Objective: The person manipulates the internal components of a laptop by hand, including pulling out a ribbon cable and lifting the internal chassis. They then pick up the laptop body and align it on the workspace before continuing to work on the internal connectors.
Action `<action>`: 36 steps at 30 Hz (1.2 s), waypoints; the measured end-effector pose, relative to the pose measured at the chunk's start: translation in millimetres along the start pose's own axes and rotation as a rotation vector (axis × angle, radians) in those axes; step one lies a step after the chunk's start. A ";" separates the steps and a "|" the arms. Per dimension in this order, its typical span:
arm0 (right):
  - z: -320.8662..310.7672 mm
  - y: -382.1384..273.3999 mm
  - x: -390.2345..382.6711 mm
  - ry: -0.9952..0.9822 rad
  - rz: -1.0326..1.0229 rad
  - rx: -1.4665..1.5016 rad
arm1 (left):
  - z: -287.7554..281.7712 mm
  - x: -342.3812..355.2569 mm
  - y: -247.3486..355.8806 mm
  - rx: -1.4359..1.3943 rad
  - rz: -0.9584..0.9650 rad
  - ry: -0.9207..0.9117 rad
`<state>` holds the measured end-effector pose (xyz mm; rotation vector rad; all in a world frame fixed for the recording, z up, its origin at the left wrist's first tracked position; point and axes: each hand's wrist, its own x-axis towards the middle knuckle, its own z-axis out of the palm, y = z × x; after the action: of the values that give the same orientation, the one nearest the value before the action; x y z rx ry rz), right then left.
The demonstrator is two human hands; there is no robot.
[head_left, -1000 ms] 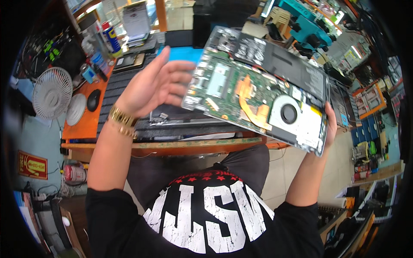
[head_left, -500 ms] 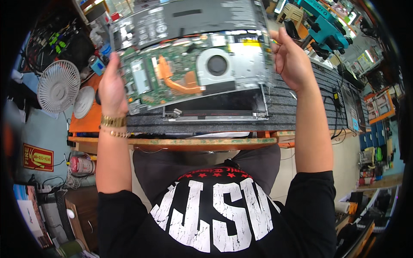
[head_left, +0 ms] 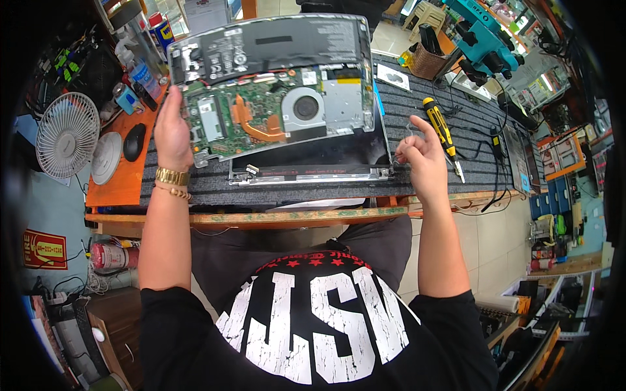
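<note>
My left hand [head_left: 173, 133] is closed on the left edge of a laptop base [head_left: 337, 111], which is raised and tilted with its inside toward me. A long black battery [head_left: 274, 49], a green circuit board [head_left: 261, 101], a copper heat pipe [head_left: 251, 124] and a round fan [head_left: 305, 107] show in it. Beneath the base, the dark laptop screen [head_left: 313, 158] lies on the striped mat, partly hidden. My right hand [head_left: 424, 156] is off the base, by the screen's right edge. Its index finger is stretched out and the other fingers curl loosely; I see nothing held.
A yellow and black screwdriver [head_left: 438, 124] lies on the mat [head_left: 407, 104] right of my right hand. A black mouse [head_left: 134, 142], a white fan [head_left: 68, 135] and bottles [head_left: 140, 72] stand left. A teal microscope [head_left: 482, 42] and cables [head_left: 499, 143] are on the right.
My right hand has let go of the base's right edge and moved down and left toward the screen's right side. The base has shifted left in view, still in my left hand.
</note>
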<state>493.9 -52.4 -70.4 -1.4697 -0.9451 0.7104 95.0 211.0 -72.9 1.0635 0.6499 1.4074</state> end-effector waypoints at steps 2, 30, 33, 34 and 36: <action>-3.7 5.4 -10.2 0.049 -0.153 0.155 | 11.7 -1.3 -8.7 0.026 -0.036 -0.063; 2.0 -5.1 -29.7 0.137 -0.205 0.079 | 50.9 -15.6 -21.1 -0.029 -0.103 -0.255; 12.0 -5.5 -29.5 0.270 -0.247 -0.214 | 40.9 -11.0 -22.7 -0.018 -0.086 -0.194; 11.8 -6.5 -28.6 0.272 -0.246 -0.215 | 41.9 -11.4 -22.3 -0.019 -0.088 -0.195; 10.6 -8.9 -23.8 0.263 -0.176 -0.285 | 44.1 -12.9 -19.3 -0.017 -0.085 -0.200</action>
<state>471.9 -68.1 -65.1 -1.6562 -0.9835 0.2510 141.3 192.5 -73.9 1.1335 0.5305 1.2137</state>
